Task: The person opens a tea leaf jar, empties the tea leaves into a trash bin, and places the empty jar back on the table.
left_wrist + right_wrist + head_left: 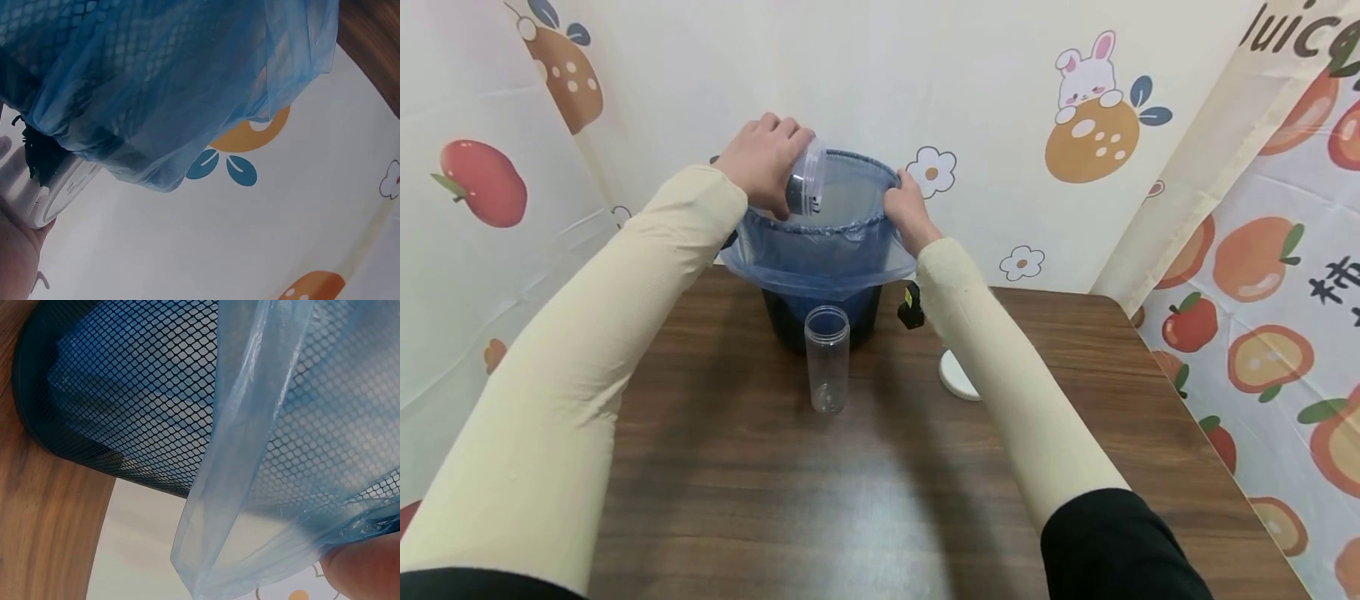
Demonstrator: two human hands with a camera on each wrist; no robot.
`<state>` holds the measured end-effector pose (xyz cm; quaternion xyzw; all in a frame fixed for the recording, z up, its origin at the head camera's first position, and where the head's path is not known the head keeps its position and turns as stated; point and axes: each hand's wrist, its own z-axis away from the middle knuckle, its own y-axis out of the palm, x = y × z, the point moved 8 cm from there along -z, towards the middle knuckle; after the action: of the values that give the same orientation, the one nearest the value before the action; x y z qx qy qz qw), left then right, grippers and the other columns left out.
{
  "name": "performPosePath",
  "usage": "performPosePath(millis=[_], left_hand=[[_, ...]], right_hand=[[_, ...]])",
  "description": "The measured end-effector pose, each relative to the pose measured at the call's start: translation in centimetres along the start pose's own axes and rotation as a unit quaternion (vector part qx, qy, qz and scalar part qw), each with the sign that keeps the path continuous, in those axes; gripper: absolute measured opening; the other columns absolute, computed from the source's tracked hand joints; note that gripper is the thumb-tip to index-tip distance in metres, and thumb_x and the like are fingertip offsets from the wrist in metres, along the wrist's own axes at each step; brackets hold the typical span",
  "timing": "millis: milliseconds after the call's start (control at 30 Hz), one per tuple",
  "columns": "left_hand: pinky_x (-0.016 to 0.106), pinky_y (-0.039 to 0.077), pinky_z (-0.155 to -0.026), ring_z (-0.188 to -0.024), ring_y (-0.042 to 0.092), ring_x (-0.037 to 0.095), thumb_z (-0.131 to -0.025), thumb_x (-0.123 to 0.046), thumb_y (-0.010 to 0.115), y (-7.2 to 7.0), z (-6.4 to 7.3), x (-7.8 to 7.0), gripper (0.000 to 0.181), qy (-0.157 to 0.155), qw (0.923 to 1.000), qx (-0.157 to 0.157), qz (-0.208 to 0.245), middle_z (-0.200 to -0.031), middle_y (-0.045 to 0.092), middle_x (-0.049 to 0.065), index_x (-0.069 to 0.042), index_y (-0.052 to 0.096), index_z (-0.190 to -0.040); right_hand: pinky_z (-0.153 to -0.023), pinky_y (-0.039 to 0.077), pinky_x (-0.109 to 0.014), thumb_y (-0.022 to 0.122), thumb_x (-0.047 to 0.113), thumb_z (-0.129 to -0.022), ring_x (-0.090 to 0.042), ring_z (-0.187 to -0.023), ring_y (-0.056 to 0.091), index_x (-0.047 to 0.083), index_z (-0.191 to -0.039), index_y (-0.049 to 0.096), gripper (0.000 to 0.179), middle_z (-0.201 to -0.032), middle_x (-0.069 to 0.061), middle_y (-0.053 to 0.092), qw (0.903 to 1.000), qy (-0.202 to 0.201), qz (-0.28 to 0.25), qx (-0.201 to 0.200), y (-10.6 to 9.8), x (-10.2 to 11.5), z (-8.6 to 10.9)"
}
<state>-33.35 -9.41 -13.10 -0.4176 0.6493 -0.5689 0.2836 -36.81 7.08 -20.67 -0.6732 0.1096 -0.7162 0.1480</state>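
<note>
In the head view my left hand (767,162) grips a see-through plastic jar (808,179) tipped on its side over the rim of a black mesh bin (782,321). Dark material (44,153) lies inside this jar in the left wrist view. A blue plastic bag (820,262) lines the bin, its edge folded down outside. My right hand (910,212) holds the bin's right rim through the bag, with a finger (365,565) pressed on the blue film in the right wrist view. Before the bin stands a second see-through jar (827,367), upright and lidless.
A round white lid (957,377) lies on the brown wooden table (760,500), partly behind the right forearm. Close behind the bin hangs a white fruit-print cloth (985,208), with more of it along the left and right sides.
</note>
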Motion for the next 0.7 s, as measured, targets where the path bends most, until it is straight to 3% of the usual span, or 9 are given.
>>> performPosePath(millis=[700], left_hand=[[0.057, 0.026, -0.102, -0.115, 0.035, 0.045, -0.051, -0.017, 0.090, -0.40, -0.35, -0.77, 0.104, 0.012, 0.9996, 0.004, -0.027, -0.127, 0.043, 0.027, 0.006, 0.035, -0.136]], right_hand=[[-0.111, 0.015, -0.023, 0.027, 0.004, -0.096, -0.015, -0.143, 0.013, 0.015, -0.153, 0.015, 0.060, -0.158, -0.001, 0.015, 1.0000, 0.000, 0.000, 0.006, -0.46, 0.10, -0.09]])
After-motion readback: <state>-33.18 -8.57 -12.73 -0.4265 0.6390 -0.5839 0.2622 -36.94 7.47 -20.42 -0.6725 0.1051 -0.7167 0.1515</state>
